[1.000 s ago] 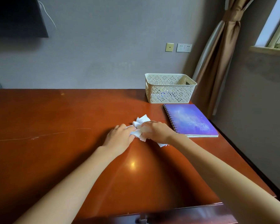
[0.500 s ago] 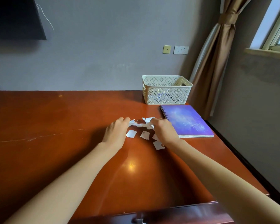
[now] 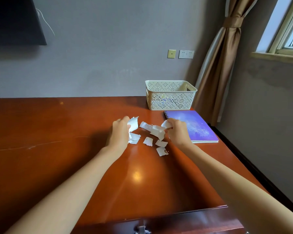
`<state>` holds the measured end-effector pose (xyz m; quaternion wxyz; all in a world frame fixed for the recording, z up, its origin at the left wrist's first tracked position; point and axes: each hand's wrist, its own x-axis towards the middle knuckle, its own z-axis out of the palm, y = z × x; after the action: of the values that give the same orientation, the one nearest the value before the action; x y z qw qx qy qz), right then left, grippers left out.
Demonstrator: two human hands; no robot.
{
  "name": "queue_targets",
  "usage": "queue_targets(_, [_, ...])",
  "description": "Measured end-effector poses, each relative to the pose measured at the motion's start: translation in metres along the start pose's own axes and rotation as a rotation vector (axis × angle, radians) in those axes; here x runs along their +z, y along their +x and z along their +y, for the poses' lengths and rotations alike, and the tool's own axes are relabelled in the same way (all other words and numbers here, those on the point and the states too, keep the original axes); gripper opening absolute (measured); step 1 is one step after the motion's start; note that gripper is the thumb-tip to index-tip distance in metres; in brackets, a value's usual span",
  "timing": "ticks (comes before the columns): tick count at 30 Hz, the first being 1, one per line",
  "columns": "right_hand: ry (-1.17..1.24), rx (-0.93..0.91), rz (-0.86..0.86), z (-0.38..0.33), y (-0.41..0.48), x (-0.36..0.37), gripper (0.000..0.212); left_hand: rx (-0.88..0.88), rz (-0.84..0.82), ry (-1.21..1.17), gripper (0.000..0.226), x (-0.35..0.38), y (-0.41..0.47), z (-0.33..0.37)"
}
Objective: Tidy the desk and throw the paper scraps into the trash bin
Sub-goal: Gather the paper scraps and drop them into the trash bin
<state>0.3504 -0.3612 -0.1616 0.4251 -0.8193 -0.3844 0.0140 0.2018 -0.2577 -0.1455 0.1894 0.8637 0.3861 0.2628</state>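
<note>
The left hand (image 3: 119,130) and right hand (image 3: 176,130), pressed together over one bunch of paper a second earlier, had drawn apart. Each had its fingers curled and pinching a torn piece, while more paper scraps (image 3: 148,141) lay loose on the table (image 3: 57,132) between them. The pile looked scattered rather than gathered, so collecting seemed unfinished, with the white lattice basket (image 3: 170,98) well apart behind the purple spiral notebook (image 3: 191,125), whose faint cover script was too small to read.

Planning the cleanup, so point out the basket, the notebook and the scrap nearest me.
basket (image 3: 171,100), head view, front wall.
notebook (image 3: 197,123), head view, purple cover.
nearest scrap (image 3: 161,151), head view, its middle.
</note>
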Motion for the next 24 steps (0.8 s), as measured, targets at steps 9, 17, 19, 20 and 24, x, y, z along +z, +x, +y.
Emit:
queue_targets(9, [-0.080, 0.212, -0.227, -0.010, 0.002, 0.005, 0.036, -0.139, 0.018, -0.197, 0.023, 0.013, 0.000, 0.001])
queue_targets(17, [-0.152, 0.251, -0.337, -0.023, 0.003, 0.026, 0.064, -0.176, 0.023, -0.212, 0.016, 0.019, 0.000, -0.004])
queue_targets(19, [-0.264, 0.209, -0.346, -0.022, -0.002, 0.033, 0.079, -0.183, 0.023, -0.215, 0.017, 0.020, -0.001, -0.004])
queue_targets(20, [-0.244, 0.212, -0.316, -0.022, -0.004, 0.035, 0.074, -0.186, 0.026, -0.218, 0.018, 0.019, -0.002, -0.004])
queue_targets(24, [-0.131, 0.164, -0.226, -0.019, -0.003, 0.035, 0.029, -0.194, 0.054, -0.202, 0.020, 0.014, -0.002, -0.011])
